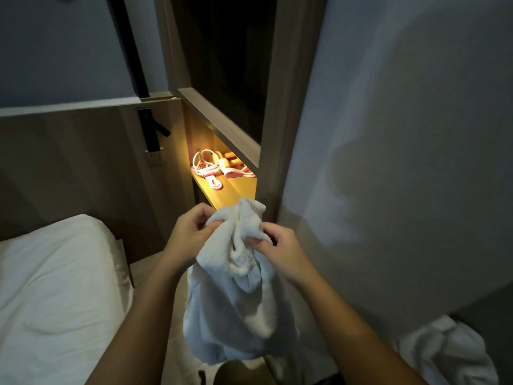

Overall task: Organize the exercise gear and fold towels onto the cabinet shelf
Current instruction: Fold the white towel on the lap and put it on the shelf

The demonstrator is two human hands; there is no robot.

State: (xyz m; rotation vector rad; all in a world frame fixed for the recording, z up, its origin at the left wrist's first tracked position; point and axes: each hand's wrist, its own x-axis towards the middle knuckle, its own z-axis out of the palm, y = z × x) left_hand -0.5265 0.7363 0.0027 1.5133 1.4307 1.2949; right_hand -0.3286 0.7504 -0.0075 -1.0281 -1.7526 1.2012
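Note:
A white towel (pixel 236 301) hangs bunched in front of me, its top gathered between both hands. My left hand (pixel 188 234) pinches the towel's upper left edge. My right hand (pixel 277 248) grips its upper right edge. Just beyond the towel is the lit wooden cabinet shelf (pixel 236 190), glowing yellow. At the back of the shelf lie pink and white exercise gear (pixel 219 166): a coiled rope or band with handles and small grips. A second crumpled white towel (pixel 447 351) lies at the lower right.
A bed with a white pillow (pixel 55 287) fills the left. A wooden headboard (pixel 83 168) with a black fitting and a wall socket stands behind it. A dark cabinet opening sits above the shelf. A plain wall (pixel 402 162) closes the right side.

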